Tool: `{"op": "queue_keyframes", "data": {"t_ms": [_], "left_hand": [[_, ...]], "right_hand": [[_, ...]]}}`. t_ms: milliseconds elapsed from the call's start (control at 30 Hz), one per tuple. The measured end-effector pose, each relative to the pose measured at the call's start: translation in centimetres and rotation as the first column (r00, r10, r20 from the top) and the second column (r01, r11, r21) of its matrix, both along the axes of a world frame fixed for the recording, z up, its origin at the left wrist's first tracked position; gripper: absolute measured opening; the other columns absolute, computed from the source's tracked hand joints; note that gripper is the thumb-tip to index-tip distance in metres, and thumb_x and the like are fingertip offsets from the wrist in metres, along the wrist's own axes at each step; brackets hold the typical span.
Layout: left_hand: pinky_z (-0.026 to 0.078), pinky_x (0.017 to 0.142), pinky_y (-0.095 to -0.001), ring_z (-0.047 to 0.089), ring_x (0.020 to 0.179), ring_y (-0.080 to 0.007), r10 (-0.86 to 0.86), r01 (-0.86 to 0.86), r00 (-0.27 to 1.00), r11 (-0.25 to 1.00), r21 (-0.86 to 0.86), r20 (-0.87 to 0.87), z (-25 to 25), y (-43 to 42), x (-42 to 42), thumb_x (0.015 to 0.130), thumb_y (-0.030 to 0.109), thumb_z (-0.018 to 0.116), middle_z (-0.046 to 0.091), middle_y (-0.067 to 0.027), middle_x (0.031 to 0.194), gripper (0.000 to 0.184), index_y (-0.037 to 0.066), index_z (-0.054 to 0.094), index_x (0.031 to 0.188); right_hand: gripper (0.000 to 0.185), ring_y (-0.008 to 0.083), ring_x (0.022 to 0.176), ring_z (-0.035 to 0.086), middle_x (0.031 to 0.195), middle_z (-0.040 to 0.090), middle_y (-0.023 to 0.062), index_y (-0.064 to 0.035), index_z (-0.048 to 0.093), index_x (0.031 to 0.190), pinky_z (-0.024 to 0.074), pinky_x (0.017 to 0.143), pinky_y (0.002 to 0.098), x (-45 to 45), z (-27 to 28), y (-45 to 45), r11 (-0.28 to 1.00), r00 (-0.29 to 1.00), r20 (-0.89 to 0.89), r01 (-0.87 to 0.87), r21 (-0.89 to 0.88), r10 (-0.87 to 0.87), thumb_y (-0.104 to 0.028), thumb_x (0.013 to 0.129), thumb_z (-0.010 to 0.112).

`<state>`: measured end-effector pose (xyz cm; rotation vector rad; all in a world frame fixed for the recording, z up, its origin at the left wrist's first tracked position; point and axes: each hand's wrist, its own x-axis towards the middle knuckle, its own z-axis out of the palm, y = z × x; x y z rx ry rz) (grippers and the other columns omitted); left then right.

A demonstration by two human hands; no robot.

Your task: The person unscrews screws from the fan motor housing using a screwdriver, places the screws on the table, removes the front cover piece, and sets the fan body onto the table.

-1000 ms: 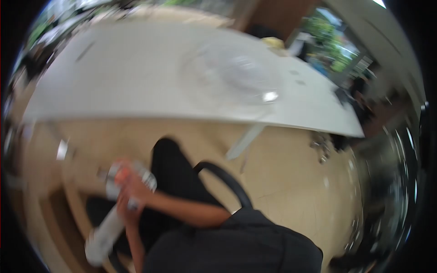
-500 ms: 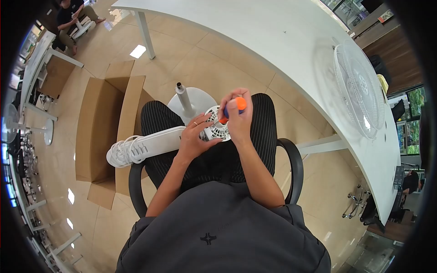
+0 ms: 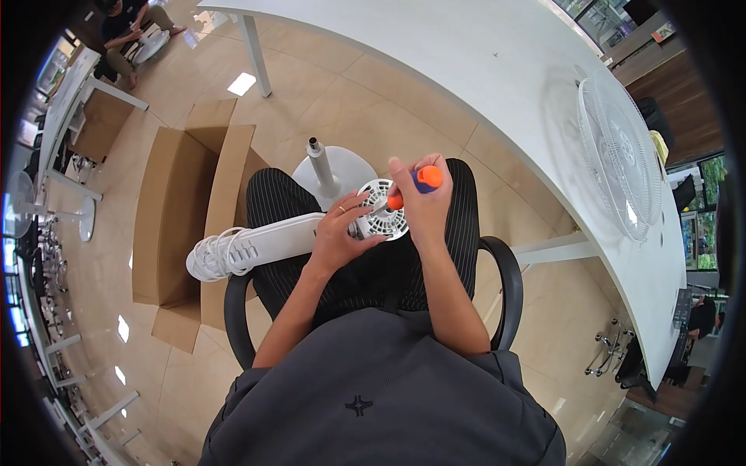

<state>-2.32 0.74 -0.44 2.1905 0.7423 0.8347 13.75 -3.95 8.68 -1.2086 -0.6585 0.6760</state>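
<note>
Across my lap lies a white fan body [image 3: 284, 242], its round vented motor housing [image 3: 387, 221] between my hands. My left hand [image 3: 336, 237] grips the near side of this housing, fingers over the top and thumb along the lower edge. In my right hand [image 3: 426, 206] is a screwdriver [image 3: 427, 179] with an orange and blue handle, held tilted. Its shaft points down-left to the middle of the housing, near my left fingertips; the tip's exact contact is hidden. A coiled white cord [image 3: 214, 255] is bundled at the body's left end.
A white stand with a round base [image 3: 350, 167] is on the floor beyond my knees. To the left is an open cardboard box [image 3: 175, 225]. Fan grilles [image 3: 618, 163] rest on the white table [image 3: 466, 58] at right. Another person [image 3: 124, 31] sits far left with a similar base.
My right hand has shifted right and tipped the screwdriver handle further right, with the thumb now raised. My left hand stays on the motor housing. The whole view has shifted slightly.
</note>
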Motion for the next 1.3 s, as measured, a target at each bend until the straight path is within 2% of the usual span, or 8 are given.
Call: {"op": "queue_keyframes", "data": {"t_ms": [133,233,433,633,833,1033,1133,1300], "left_hand": [[0.048,0.112,-0.0444,0.057,0.136,-0.0316,-0.006,0.006,1.000,1.000,-0.007,0.021,-0.3,0.2,0.0,0.065,0.020,0.096,0.068,-0.0080,0.136,0.054,0.008,0.075,0.113],[0.048,0.112,-0.0447,0.057,0.136,-0.0317,-0.007,0.007,1.000,1.000,-0.001,0.027,-0.3,0.2,0.0,0.065,0.020,0.095,0.068,-0.0079,0.136,0.053,0.008,0.075,0.113],[0.049,0.112,-0.0445,0.059,0.134,-0.0319,-0.002,0.002,1.000,1.000,0.006,0.026,-0.4,0.2,0.0,0.065,0.021,0.095,0.068,-0.0090,0.136,0.053,0.008,0.075,0.112],[0.050,0.110,-0.0441,0.059,0.134,-0.0330,0.000,0.000,1.000,0.999,0.032,0.002,0.0,0.1,0.0,0.065,0.024,0.096,0.069,-0.0086,0.136,0.052,0.009,0.075,0.110],[0.049,0.111,-0.0439,0.059,0.133,-0.0314,0.001,-0.001,1.000,1.000,0.009,0.011,-0.1,0.1,0.1,0.064,0.020,0.096,0.068,-0.0103,0.136,0.053,0.008,0.076,0.111],[0.049,0.111,-0.0441,0.059,0.134,-0.0318,0.001,-0.001,1.000,1.000,0.006,0.017,-0.1,0.2,0.1,0.064,0.020,0.096,0.068,-0.0105,0.136,0.053,0.007,0.076,0.111],[0.049,0.111,-0.0443,0.059,0.133,-0.0319,0.001,-0.001,1.000,1.000,0.006,0.014,0.0,0.2,0.2,0.064,0.021,0.096,0.068,-0.0107,0.136,0.052,0.007,0.076,0.110],[0.050,0.111,-0.0443,0.060,0.133,-0.0319,0.003,-0.003,1.000,1.000,0.009,0.015,-0.1,0.1,0.1,0.064,0.021,0.096,0.068,-0.0101,0.136,0.053,0.007,0.076,0.111]], "right_hand": [[0.038,0.0170,0.070,0.064,0.081,0.064,0.0084,-0.0006,0.055,0.095,0.0532,0.068,0.0312,1.3,0.8,-0.7,0.966,0.829,0.557,0.183,-0.181,-0.053,-0.026,0.088,0.082],[0.039,0.0207,0.078,0.067,0.089,0.068,0.0120,0.0004,0.058,0.100,0.0546,0.073,0.0336,1.9,3.7,-2.2,0.875,0.870,0.460,0.077,-0.478,0.174,-0.025,0.082,0.082],[0.039,0.0209,0.080,0.068,0.090,0.070,0.0102,-0.0009,0.062,0.109,0.0549,0.075,0.0323,3.2,2.5,-2.5,0.966,0.891,0.387,-0.173,-0.190,0.236,-0.019,0.079,0.079],[0.032,0.0202,0.086,0.069,0.100,0.071,0.0118,-0.0012,0.060,0.111,0.0553,0.077,0.0321,1.5,5.0,-2.4,0.879,0.836,0.463,-0.048,-0.474,0.295,-0.009,0.083,0.074],[0.043,0.0223,0.081,0.068,0.099,0.070,0.0141,-0.0009,0.056,0.115,0.0553,0.074,0.0333,1.8,1.4,-1.5,0.999,0.931,0.363,-0.044,0.018,0.035,-0.020,0.086,0.080],[0.040,0.0229,0.086,0.070,0.102,0.070,0.0149,-0.0010,0.055,0.118,0.0559,0.081,0.0352,1.4,5.5,-2.2,0.870,0.787,0.591,0.155,-0.467,0.178,-0.010,0.085,0.076],[0.041,0.0240,0.085,0.069,0.096,0.068,0.0145,-0.0015,0.056,0.117,0.0553,0.078,0.0364,1.9,3.5,-2.0,0.991,0.869,0.493,0.037,-0.129,0.032,-0.016,0.085,0.078],[0.040,0.0260,0.078,0.070,0.091,0.067,0.0154,-0.0020,0.056,0.118,0.0558,0.073,0.0357,1.6,4.5,-2.3,0.973,0.846,0.527,0.048,-0.225,0.080,-0.014,0.086,0.078]]}}
